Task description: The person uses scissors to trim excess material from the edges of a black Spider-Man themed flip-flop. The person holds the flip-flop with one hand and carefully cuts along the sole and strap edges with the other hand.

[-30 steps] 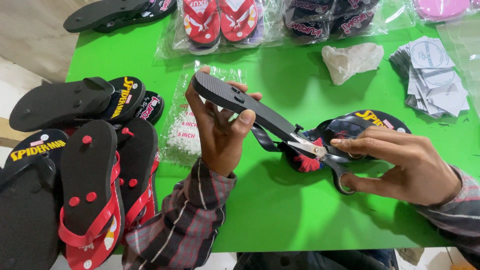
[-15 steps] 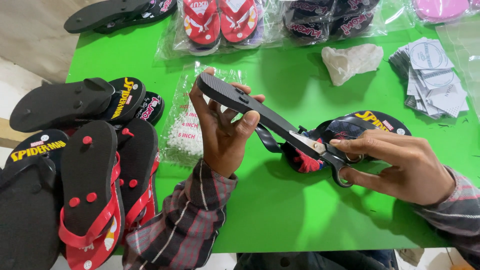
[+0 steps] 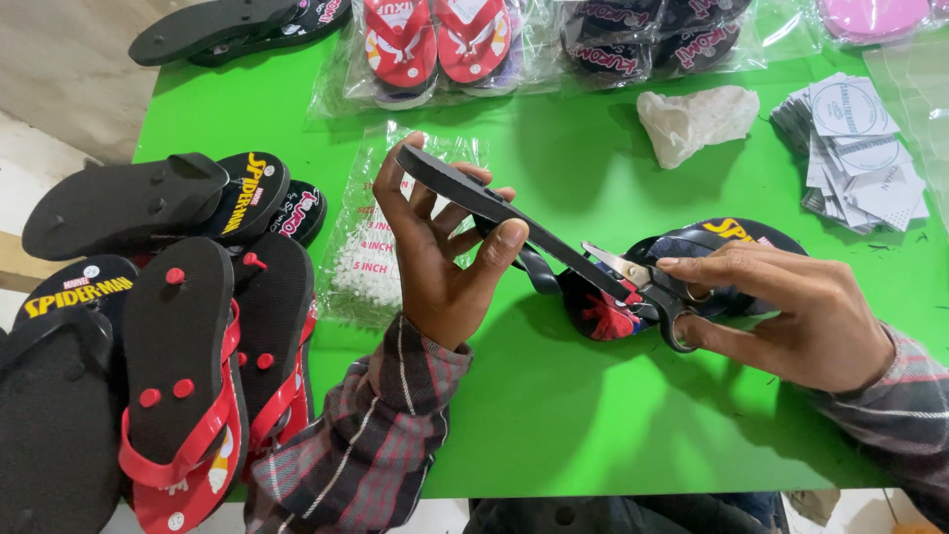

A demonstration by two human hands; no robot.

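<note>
My left hand grips a black flip-flop held on edge above the green table, sole side up, its strap hanging below. My right hand holds small scissors with black handles, blades pointing left at the heel end of that flip-flop. Beneath the scissors another dark flip-flop with yellow lettering and a red and blue figure lies flat on the table.
Black and red flip-flops are piled at the left edge. Bagged sandal pairs line the far side. A clear bag of small white pieces, a crumpled plastic wad and a stack of paper tags lie on the table.
The left hand and flip-flop shifted slightly; the scissors slid a little right along the flip-flop's heel end.
</note>
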